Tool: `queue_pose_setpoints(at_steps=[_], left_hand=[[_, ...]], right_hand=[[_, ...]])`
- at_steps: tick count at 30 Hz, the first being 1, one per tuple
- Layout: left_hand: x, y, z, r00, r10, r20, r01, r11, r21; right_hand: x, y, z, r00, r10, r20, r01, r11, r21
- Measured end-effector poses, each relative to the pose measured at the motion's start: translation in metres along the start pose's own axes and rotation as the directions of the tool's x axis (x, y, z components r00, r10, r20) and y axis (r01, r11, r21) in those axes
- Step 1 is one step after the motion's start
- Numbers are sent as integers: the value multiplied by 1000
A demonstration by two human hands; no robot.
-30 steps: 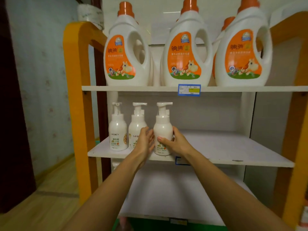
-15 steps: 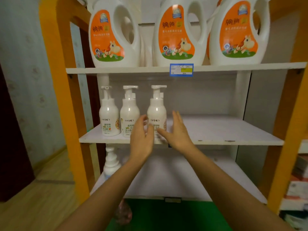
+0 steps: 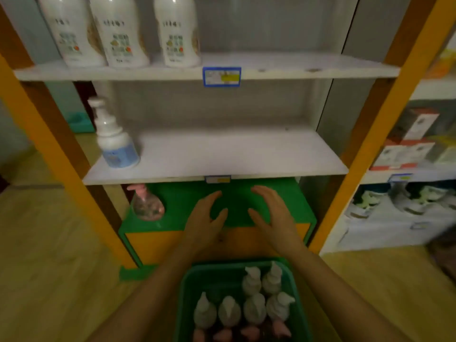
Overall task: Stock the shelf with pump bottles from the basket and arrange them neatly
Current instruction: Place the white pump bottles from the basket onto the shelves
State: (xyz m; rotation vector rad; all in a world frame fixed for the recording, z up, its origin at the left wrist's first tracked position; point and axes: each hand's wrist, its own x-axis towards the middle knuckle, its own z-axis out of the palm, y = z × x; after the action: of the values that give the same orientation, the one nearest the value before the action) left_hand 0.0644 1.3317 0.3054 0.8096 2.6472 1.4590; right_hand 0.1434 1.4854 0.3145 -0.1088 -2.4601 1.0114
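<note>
Three white pump bottles (image 3: pixel 118 33) stand in a row at the left of the upper white shelf (image 3: pixel 296 67). A green basket (image 3: pixel 183 292) sits low in front of me, holding several white pump bottles (image 3: pixel 254 307) and some pink-topped ones. My left hand (image 3: pixel 204 220) and my right hand (image 3: pixel 274 215) hover side by side above the basket, below the shelves, fingers spread and holding nothing. The view is blurred.
A white pump bottle with a blue label (image 3: pixel 113 139) stands at the left of the lower white shelf (image 3: pixel 234 154). A clear pink-pump bottle (image 3: pixel 146 203) sits on the green bottom tier (image 3: pixel 182 208). Orange uprights (image 3: pixel 385 114) frame the unit. Boxed goods fill the right-hand shelving (image 3: pixel 409 139).
Both hands let go of the third bottle on the shelf and dropped away from it. My view tilted down, bringing the lower shelves and the basket into sight.
</note>
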Motion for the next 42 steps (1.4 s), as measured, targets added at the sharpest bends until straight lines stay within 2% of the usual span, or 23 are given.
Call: queue_pose_setpoints(at_steps=[3, 7, 13, 16, 20, 22, 27, 29, 32, 35, 40, 42], left_hand=[[-12, -42, 41, 989, -121, 80, 119, 992, 34], [-30, -92, 93, 962, -195, 191, 186, 981, 63], [-39, -137, 162, 899, -277, 340, 246, 960, 131], [-36, -156, 192, 837, -321, 443, 257, 946, 200], [-32, -169, 219, 798, -340, 497, 249, 938, 241], [-29, -172, 227, 814, -327, 480, 231, 941, 249], [-28, -172, 232, 862, -281, 423, 180, 948, 262], [-27, -170, 226, 873, -267, 409, 167, 950, 264], [-24, -162, 205, 907, -257, 333, 217, 964, 153], [-17, -140, 174, 944, -201, 262, 192, 980, 59], [-7, -79, 108, 972, -80, 222, 76, 997, 26], [-6, -52, 77, 986, -18, 166, 14, 1000, 23]], right_hand=[[-32, 54, 22, 993, 109, 51, -107, 994, -29], [-67, 124, 54, 954, 268, 136, -246, 956, -157], [-85, 194, 82, 808, 516, 283, -426, 845, -324], [-88, 217, 94, 789, 551, 272, -438, 814, -381], [-88, 234, 111, 701, 638, 318, -551, 768, -325], [-89, 243, 119, 733, 624, 271, -559, 779, -284], [-88, 248, 122, 753, 636, 170, -547, 748, -375], [-85, 244, 115, 792, 585, 176, -502, 787, -358], [-76, 236, 94, 837, 493, 236, -422, 858, -293], [-59, 212, 66, 878, 425, 220, -378, 898, -226], [-25, 142, 13, 929, 293, 225, -260, 952, -165], [-16, 107, -10, 948, 236, 212, -202, 965, -168]])
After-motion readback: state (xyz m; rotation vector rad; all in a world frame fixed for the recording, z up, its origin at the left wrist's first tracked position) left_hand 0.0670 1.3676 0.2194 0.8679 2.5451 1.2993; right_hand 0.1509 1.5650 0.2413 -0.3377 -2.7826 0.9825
